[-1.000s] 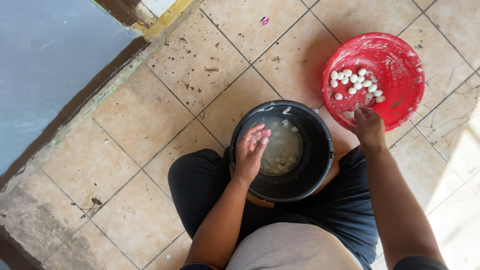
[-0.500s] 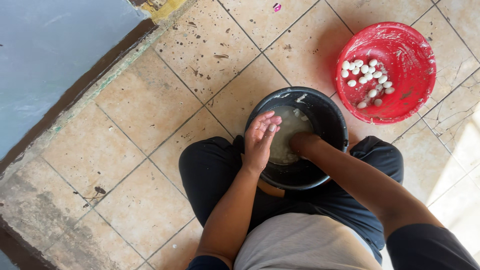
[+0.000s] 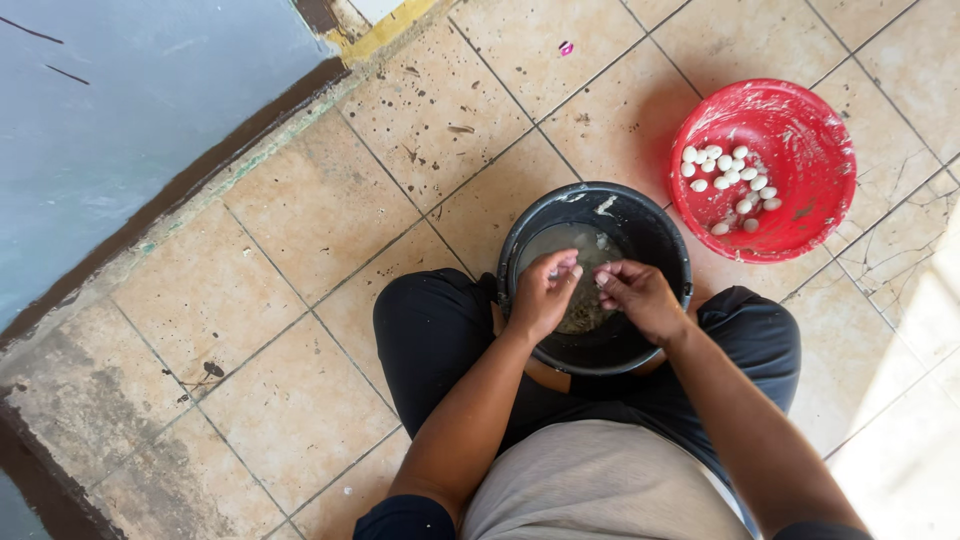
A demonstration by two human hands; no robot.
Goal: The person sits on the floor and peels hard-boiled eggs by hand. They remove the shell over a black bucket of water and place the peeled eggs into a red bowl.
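Head view showed me both hands over the round black plastic bucket point(image 3: 640, 215) held between the knees. My left hand point(image 3: 540, 295) and right hand point(image 3: 640, 298) met above its cloudy water, fingertips pinched together on something too small for me to tell. Just right of the bucket and beyond it sat a round red plastic basin point(image 3: 810, 215) holding small white peeled eggs point(image 3: 730, 175). A tiny pink scrap point(image 3: 566, 47) lay on the beige tiled floor point(image 3: 300, 220) well beyond the bucket.
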